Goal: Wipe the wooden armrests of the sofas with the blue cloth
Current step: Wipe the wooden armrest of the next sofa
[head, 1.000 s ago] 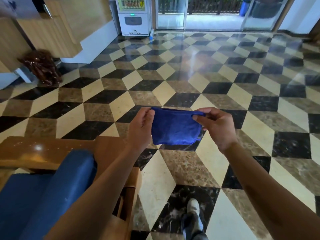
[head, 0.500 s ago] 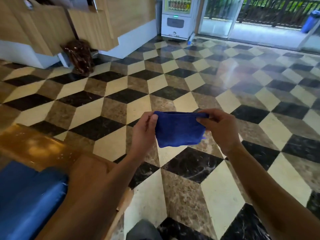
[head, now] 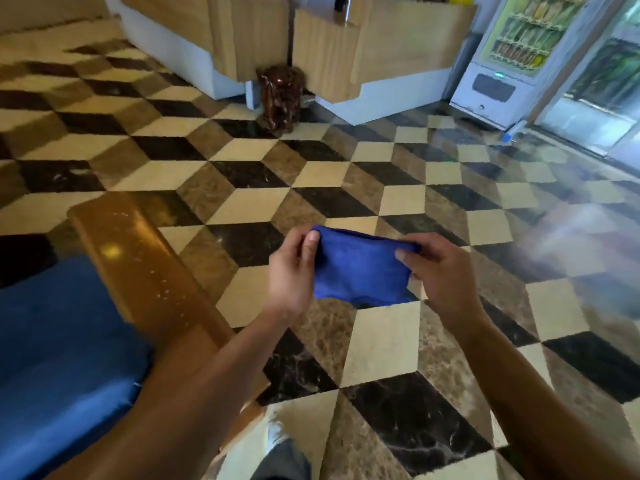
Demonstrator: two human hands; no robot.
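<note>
I hold the folded blue cloth (head: 360,268) stretched between both hands in mid-air over the tiled floor. My left hand (head: 289,271) pinches its left edge and my right hand (head: 438,271) pinches its right edge. To the left lies a glossy wooden armrest (head: 138,258) of a sofa, running from upper left toward my left forearm, with small white specks on it. The cloth is to the right of the armrest and apart from it. A blue sofa cushion (head: 59,341) fills the lower left beside the armrest.
A patterned marble floor (head: 381,341) spreads ahead. A wooden reception counter (head: 363,57) with a white base stands at the back, a dark brown carved figure (head: 280,95) before it. A vending machine (head: 512,53) and glass doors are at the far right. My shoe (head: 275,434) shows below.
My view has swung left: the counter and vending machine moved right in frame and more of the armrest shows. Both hands keep the cloth stretched between them.
</note>
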